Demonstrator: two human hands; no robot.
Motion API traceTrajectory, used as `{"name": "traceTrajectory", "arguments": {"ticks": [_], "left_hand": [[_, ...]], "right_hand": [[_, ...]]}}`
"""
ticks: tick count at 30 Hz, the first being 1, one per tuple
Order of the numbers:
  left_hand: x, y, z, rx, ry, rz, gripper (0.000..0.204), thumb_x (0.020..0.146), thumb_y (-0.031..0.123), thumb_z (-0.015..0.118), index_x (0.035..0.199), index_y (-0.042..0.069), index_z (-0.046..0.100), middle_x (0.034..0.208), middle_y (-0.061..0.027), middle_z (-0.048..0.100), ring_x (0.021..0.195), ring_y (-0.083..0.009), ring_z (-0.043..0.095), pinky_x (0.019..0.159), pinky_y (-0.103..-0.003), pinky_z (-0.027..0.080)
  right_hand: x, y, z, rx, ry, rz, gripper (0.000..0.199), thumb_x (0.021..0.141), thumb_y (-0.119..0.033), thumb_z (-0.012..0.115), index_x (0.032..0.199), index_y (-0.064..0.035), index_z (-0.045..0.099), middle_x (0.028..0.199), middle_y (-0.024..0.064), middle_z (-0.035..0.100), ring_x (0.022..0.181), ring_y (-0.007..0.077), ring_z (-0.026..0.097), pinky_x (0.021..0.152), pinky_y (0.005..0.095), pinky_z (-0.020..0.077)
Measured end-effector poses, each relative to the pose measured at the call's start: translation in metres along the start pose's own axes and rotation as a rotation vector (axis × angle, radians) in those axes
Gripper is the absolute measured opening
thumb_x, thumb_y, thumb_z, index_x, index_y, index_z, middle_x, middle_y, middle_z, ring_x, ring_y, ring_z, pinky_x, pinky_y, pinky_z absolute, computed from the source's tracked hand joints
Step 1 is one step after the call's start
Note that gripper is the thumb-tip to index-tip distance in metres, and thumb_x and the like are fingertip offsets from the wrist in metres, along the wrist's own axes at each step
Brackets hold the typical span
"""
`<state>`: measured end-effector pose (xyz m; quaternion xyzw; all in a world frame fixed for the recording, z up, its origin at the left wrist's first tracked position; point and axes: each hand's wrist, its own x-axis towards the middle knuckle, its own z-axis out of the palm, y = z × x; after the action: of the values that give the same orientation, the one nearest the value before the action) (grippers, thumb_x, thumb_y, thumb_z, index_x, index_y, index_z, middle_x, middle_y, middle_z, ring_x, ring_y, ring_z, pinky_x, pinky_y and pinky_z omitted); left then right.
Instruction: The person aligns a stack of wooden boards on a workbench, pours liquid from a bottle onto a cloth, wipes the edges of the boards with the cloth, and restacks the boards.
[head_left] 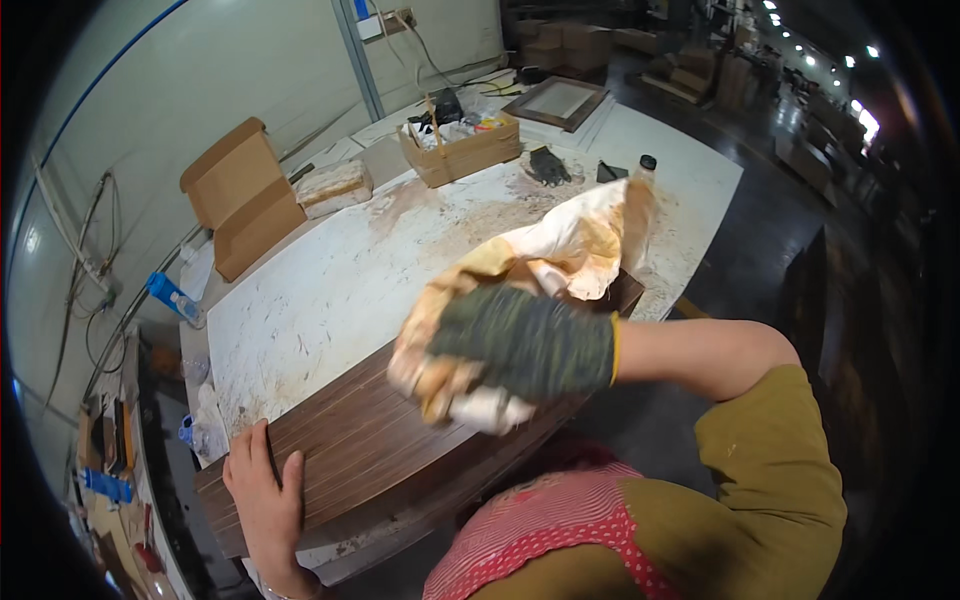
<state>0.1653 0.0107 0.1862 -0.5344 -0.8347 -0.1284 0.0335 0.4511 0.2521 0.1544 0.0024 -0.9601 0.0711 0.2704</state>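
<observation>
We've got our gloved right hand (525, 340) curled around a bunched, stained cloth (575, 240) over the dark wooden panel (365, 435), fingertips lost in blur! Our bare left hand (262, 492) lies open on the panel's left end, fingers spread, clasping nothing. That panel sits slantwise along the white table's (310, 310) near edge; we reckon it's stiff, fairly heavy, best held by both ends. The cloth looks soft, light, easily palmed.
</observation>
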Motion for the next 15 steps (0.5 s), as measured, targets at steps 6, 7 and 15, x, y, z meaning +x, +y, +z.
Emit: {"name": "traceTrajectory", "arguments": {"ticks": [6, 7, 15], "left_hand": [[-0.002, 0.010, 0.011, 0.028, 0.127, 0.098, 0.055, 0.085, 0.032, 0.061, 0.127, -0.001, 0.048, 0.124, -0.0191, 0.049, 0.120, -0.0345, 0.043, 0.104, -0.046, 0.030], [-0.003, 0.011, 0.012, 0.023, 0.128, 0.093, 0.055, 0.085, 0.032, 0.061, 0.127, -0.001, 0.048, 0.124, -0.0191, 0.049, 0.120, -0.0345, 0.043, 0.104, -0.046, 0.030], [-0.017, -0.004, 0.008, 0.035, 0.143, 0.102, 0.053, 0.086, 0.033, 0.060, 0.125, -0.001, 0.049, 0.120, -0.0193, 0.051, 0.115, -0.0342, 0.046, 0.101, -0.046, 0.032]], "right_hand": [[-0.054, 0.054, -0.058, -0.268, -0.016, 0.317, 0.046, 0.075, -0.019, 0.073, 0.118, -0.0120, 0.059, 0.118, 0.0127, 0.061, 0.108, 0.0299, 0.057, 0.101, 0.0415, 0.0431], [-0.022, 0.015, -0.042, -0.036, 0.147, 0.250, 0.027, 0.077, -0.011, 0.065, 0.104, -0.0102, 0.066, 0.111, 0.0127, 0.062, 0.105, 0.0279, 0.058, 0.092, 0.0371, 0.0464], [0.032, -0.021, -0.033, 0.864, 0.070, 1.020, 0.030, 0.090, -0.009, 0.051, 0.119, -0.0034, 0.053, 0.112, 0.0098, 0.060, 0.101, 0.0130, 0.058, 0.088, 0.0308, 0.0488]]}}
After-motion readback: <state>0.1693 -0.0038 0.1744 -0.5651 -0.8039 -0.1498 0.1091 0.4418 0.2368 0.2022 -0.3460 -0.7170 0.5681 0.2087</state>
